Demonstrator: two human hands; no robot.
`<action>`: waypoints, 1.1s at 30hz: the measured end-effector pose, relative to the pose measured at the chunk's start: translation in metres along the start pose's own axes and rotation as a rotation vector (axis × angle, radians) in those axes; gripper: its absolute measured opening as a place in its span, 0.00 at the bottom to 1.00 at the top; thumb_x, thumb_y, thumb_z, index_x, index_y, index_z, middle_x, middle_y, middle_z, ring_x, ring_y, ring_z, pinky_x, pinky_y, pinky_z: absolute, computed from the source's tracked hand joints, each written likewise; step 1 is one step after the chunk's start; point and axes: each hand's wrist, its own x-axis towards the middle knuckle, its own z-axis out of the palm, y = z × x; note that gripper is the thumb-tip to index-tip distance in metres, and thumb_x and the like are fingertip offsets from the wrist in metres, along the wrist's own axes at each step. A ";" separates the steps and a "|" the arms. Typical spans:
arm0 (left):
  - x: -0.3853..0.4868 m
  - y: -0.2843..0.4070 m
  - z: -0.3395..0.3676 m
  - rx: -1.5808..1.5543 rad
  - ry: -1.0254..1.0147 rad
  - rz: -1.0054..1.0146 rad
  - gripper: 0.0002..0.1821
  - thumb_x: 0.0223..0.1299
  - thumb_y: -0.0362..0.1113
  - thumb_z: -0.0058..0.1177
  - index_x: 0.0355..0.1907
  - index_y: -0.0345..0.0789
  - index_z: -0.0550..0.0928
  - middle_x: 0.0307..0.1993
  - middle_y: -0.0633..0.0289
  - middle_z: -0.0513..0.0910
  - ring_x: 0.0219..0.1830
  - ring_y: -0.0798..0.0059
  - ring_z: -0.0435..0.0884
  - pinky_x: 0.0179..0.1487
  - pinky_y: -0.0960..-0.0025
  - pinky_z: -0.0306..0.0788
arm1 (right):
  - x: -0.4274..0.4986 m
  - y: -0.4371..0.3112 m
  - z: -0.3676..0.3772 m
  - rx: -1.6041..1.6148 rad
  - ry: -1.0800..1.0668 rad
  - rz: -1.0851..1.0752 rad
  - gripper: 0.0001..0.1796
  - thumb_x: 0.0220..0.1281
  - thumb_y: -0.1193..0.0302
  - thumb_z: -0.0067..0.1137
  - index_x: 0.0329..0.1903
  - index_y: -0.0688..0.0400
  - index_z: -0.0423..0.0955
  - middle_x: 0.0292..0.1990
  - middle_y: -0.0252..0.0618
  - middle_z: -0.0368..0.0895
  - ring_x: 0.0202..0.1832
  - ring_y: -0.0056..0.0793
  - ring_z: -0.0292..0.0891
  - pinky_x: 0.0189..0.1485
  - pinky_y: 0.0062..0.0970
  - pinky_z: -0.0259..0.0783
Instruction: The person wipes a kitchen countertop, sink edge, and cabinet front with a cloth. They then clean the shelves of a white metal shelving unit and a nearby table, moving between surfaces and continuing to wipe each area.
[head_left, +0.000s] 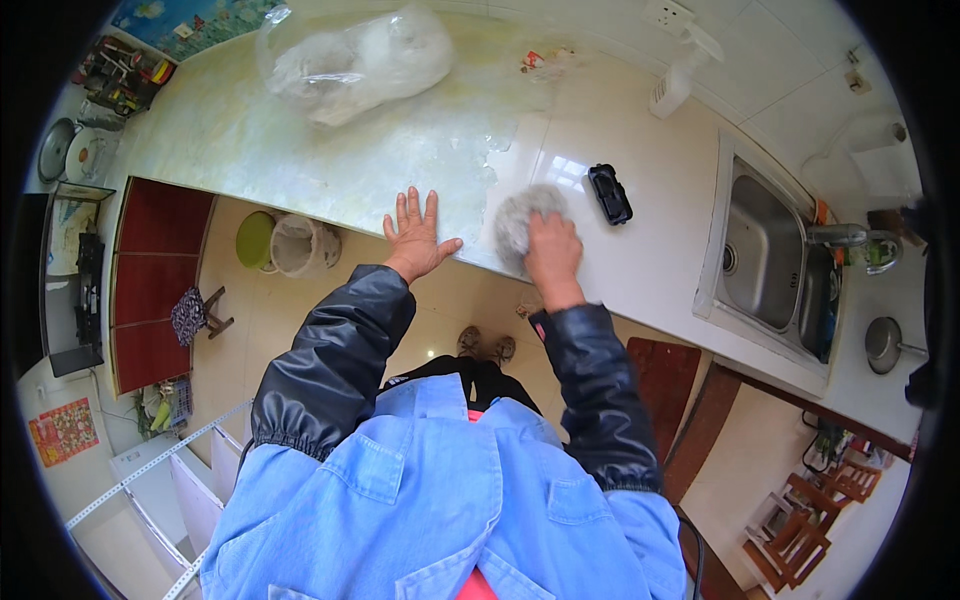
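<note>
My left hand lies flat near the counter's front edge, fingers spread, holding nothing. In my right hand is a grey-white fluffy wad, slightly blurred, pressed on the countertop. Beneath and to its left, a thin greenish marbled covering ends in a ragged, torn edge; pale smooth surface shows to the right. A black plastic holder stands right of the wad. Farther back, a clear plastic bag with whitish contents rests on the marbled part.
Right of my hands is a stainless steel sink with a faucet. A white spray bottle stands by the wall, and small red scraps lie at the back. Below the counter are a lined bin and a low stool.
</note>
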 end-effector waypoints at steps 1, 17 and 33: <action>0.001 0.001 0.001 -0.007 -0.009 0.005 0.59 0.57 0.70 0.56 0.82 0.46 0.43 0.81 0.43 0.32 0.82 0.45 0.26 0.74 0.31 0.27 | 0.015 -0.001 0.007 0.004 -0.002 -0.014 0.17 0.48 0.77 0.63 0.44 0.50 0.78 0.42 0.40 0.77 0.44 0.45 0.77 0.38 0.41 0.80; -0.001 0.005 -0.005 0.027 -0.016 -0.017 0.59 0.57 0.69 0.56 0.82 0.47 0.43 0.81 0.45 0.34 0.82 0.46 0.27 0.74 0.30 0.29 | 0.012 0.108 -0.024 -0.124 -0.065 0.219 0.26 0.47 0.74 0.68 0.53 0.48 0.77 0.46 0.41 0.76 0.47 0.49 0.76 0.42 0.43 0.80; -0.001 0.002 -0.003 0.009 0.001 -0.006 0.60 0.55 0.69 0.58 0.82 0.47 0.43 0.81 0.45 0.34 0.82 0.45 0.27 0.74 0.31 0.29 | 0.144 0.007 0.034 -0.034 0.018 -0.017 0.15 0.51 0.73 0.62 0.44 0.47 0.80 0.42 0.38 0.79 0.45 0.44 0.78 0.40 0.41 0.80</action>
